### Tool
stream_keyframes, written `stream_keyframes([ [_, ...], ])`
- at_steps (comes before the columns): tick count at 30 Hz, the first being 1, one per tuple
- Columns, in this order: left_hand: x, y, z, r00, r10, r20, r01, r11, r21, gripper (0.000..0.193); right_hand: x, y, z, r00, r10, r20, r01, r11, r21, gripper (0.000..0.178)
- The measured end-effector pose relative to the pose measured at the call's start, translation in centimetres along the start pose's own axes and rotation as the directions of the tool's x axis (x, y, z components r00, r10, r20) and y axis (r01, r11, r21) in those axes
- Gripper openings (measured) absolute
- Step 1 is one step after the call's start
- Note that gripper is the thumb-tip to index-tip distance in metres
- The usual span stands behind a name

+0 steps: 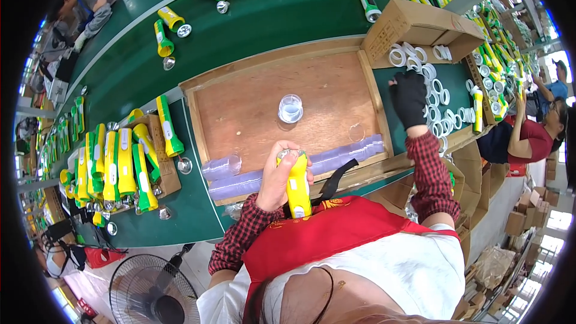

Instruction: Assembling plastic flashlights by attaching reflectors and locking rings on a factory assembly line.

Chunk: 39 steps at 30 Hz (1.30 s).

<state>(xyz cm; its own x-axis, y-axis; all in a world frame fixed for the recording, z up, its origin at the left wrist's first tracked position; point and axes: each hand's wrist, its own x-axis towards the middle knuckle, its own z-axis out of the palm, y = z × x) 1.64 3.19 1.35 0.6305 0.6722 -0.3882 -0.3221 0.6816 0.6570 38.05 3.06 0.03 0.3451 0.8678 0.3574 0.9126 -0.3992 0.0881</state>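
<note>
In my left hand [277, 180] is a yellow flashlight [298, 191] with a green part near its top, held close to my red apron with the fingers wrapped round it. My right hand [410, 99], in a black glove with bare fingertips, reaches among white plastic rings [445, 97] on the right; its fingers are mostly hidden under the glove's back, so a grip on a ring cannot be made out. Between the hands lies a wooden tray [240, 93]. On it stands a small clear round stack [291, 110], and rows of clear purplish discs [336, 158] line its near edge.
A cardboard box [414, 27] lies open behind the rings. To the left, several yellow and green flashlights [123, 162] lean on a carton [170, 171]. More flashlights [171, 19] lie along the green bench [288, 21]. A fan [153, 288] stands lower left. People [534, 135] work at right.
</note>
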Motion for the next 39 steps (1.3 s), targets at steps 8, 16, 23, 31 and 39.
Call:
stream_keyframes([
  [8,-0.5,0.2,-0.4,0.994,-0.029,0.109,0.033,0.999,-0.033,0.027,1.4,4.8,2.2,0.961,-0.278,-0.016,0.278,0.961,-0.005,0.02],
  [16,-1.4,0.1,-0.1,0.989,-0.006,0.147,0.015,0.998,-0.065,0.031,-2.1,-6.9,-9.3,0.942,-0.264,0.21,-0.209,0.033,0.977,0.031],
  [23,-2.6,0.8,0.3,0.966,-0.053,0.255,0.069,0.996,-0.055,0.045,-8.0,-16.6,-11.0,0.815,-0.579,-0.023,0.026,-0.004,1.0,0.021],
  [31,-2.5,-1.6,-0.9,0.953,0.005,0.303,0.012,0.998,-0.054,0.071,-8.8,-16.6,-11.3,0.718,-0.652,-0.244,0.358,0.045,0.933,0.016],
  [39,-1.2,-0.6,1.1,0.978,0.141,0.155,-0.163,0.977,0.138,0.086,-8.4,-16.3,-11.0,0.764,-0.605,-0.223,0.372,0.131,0.919,0.035],
])
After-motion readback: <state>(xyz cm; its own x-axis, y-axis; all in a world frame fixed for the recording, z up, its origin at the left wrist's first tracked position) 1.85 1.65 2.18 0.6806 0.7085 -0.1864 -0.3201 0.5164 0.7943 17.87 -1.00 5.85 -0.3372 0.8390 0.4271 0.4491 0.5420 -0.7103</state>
